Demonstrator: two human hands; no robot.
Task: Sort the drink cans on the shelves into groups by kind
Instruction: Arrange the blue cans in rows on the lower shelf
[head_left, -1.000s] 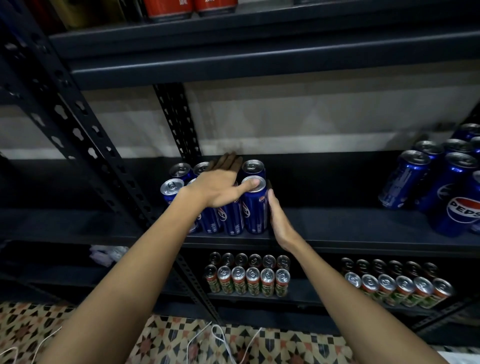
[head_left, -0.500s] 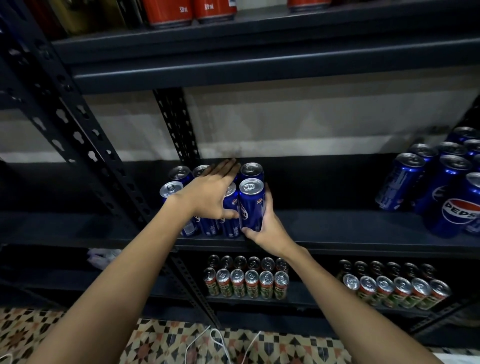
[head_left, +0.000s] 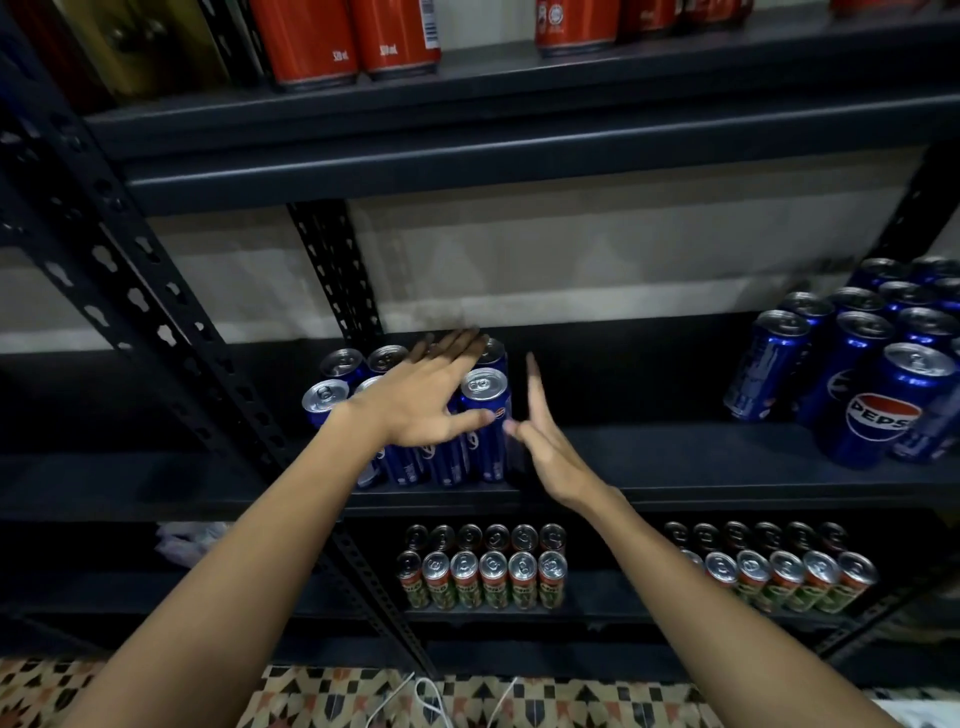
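Head view: both bare arms reach to the middle shelf (head_left: 649, 457) of a dark metal rack. The left hand (head_left: 423, 400) lies flat, palm down, over the tops of a tight cluster of blue Pepsi cans (head_left: 415, 415) standing upright near the shelf's front edge, just right of the perforated rear upright (head_left: 337, 270). Its fingers are straight and slightly spread, with the thumb stretched toward the front right can (head_left: 485, 421), touching or just short of it; I cannot tell which. The right hand (head_left: 545, 441) stands edge-on just beside that can's right side, fingers straight and held together, pointing up and back, thumb tip near the can but holding nothing. Whether the palm touches the can is unclear.

At the right end of the same shelf stands a second group of blue Pepsi cans (head_left: 878, 364), well apart from the first; the one at its left edge leans.

On the top shelf (head_left: 519, 78) red cans (head_left: 348, 41) stand in a row, with gold-coloured packaging (head_left: 135, 47) at the left end. On the bottom shelf (head_left: 597, 597) 2 blocks of green-and-red cans stand in neat rows, the left block (head_left: 483, 569) under the hands and the right block (head_left: 769, 566) beside it. Patterned floor tiles (head_left: 311, 696) and a white cable (head_left: 426, 696) show below.
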